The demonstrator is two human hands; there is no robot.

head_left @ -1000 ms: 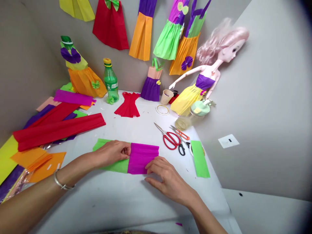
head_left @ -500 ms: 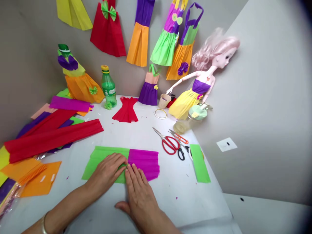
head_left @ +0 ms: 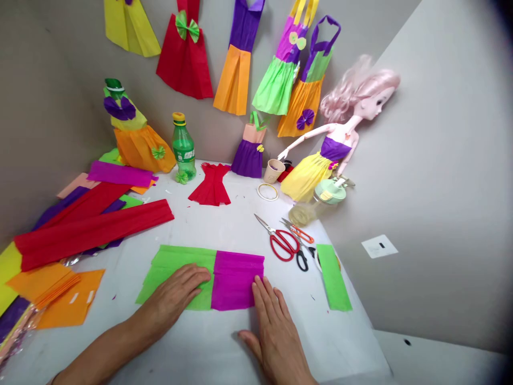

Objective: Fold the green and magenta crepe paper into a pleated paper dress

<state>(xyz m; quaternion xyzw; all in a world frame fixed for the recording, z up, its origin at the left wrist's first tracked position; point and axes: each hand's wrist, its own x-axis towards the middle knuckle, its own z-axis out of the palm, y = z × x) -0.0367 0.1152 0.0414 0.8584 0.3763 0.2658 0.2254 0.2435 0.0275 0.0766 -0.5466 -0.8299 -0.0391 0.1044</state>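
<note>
A green crepe paper piece [head_left: 180, 258] lies flat on the table and meets a magenta crepe paper piece [head_left: 236, 280] along a straight vertical line. My left hand [head_left: 180, 289] rests on the green paper, fingers stretched toward that line and slightly bent. At the right edge of the magenta paper lies my right hand [head_left: 274, 321], palm down, its fingers extended and thumb spread out. Neither hand grips anything. Some of the green paper is hidden under my left hand.
Red-handled scissors [head_left: 284, 243] and an orange cutter [head_left: 302, 233] lie right of the papers. A green strip [head_left: 333, 278] is beyond them. Left are stacked crepe sheets [head_left: 96, 230]. Behind stand a green bottle [head_left: 184, 149], a red paper dress [head_left: 211, 184] and a doll [head_left: 336, 144].
My right hand has slid right from the join across the magenta paper to its right edge. My left hand stays on the green paper, its fingers now flatter. The view has shifted slightly.
</note>
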